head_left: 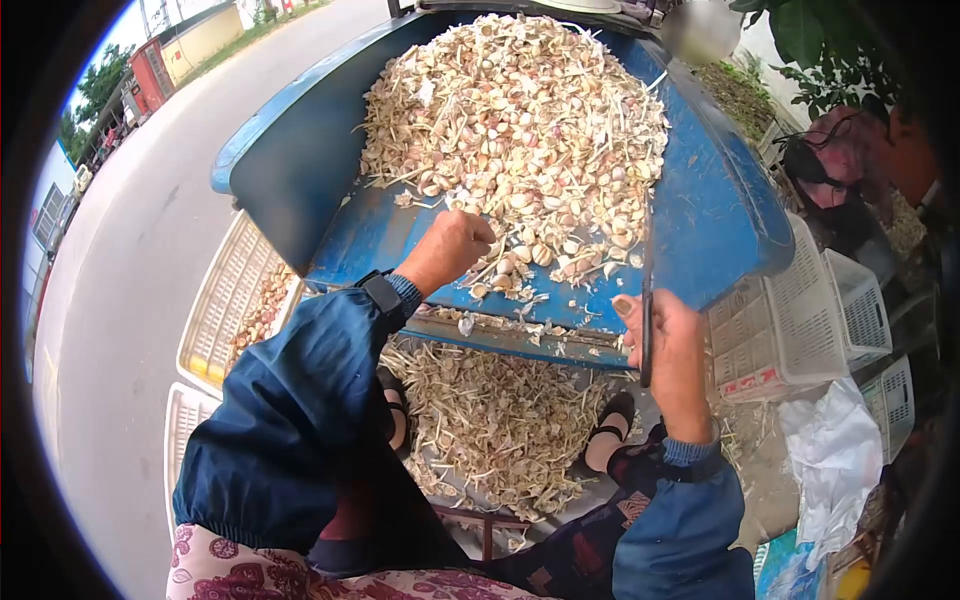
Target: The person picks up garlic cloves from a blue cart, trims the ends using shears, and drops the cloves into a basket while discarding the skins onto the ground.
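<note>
A heap of garlic cloves (520, 120), mixed with dry skins and stalks, lies in a blue metal tray (710, 180). My left hand (450, 248) is closed at the near edge of the heap, above the tray's floor. Its curled fingers hide whatever may be inside. Near the tray's front right, my right hand (675, 345) is wrapped round a thin dark rod (647, 290), which stands roughly upright in view and reaches up beside the garlic. The rod's far end is hard to make out. Loose cloves and skin bits lie between my hands.
Garlic stalks and skins (490, 425) are piled on the ground between my feet. A cream crate (225, 290) with cloves stands left, white crates (800, 310) right. White plastic sheeting (835, 450) lies at lower right. Beyond the left crates runs a paved road (130, 290).
</note>
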A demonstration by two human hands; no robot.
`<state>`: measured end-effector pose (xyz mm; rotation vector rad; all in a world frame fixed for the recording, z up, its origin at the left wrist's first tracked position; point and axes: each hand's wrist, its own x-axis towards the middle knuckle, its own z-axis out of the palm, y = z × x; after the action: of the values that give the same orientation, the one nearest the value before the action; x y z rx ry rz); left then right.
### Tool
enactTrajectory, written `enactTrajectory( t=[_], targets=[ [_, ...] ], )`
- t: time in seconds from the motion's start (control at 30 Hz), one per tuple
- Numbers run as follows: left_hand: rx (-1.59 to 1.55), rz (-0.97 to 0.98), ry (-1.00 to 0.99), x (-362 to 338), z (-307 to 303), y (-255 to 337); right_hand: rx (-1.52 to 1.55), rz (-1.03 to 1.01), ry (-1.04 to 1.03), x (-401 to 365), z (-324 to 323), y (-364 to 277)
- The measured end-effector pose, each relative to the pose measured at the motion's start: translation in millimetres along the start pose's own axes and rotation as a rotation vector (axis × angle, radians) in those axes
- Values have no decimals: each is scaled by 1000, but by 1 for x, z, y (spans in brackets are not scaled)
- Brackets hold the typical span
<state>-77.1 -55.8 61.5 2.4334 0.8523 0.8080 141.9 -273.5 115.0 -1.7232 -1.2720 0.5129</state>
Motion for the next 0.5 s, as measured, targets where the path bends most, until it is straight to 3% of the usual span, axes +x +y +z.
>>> enactTrajectory(
  t=[0.07, 0.13, 0.23, 0.5],
  targets=[
    [158, 79, -22, 16, 35, -23, -106, -32, 2, -2, -1, -8],
    [352, 49, -64, 26, 61, -47, -163, -211, 102, 0, 2, 5],
    [393, 21, -151, 26, 65, -46, -123, -181, 61, -2, -8, -9],
    [359, 87, -112, 28, 68, -50, -167, -135, 0, -8, -9, -11]
  ],
)
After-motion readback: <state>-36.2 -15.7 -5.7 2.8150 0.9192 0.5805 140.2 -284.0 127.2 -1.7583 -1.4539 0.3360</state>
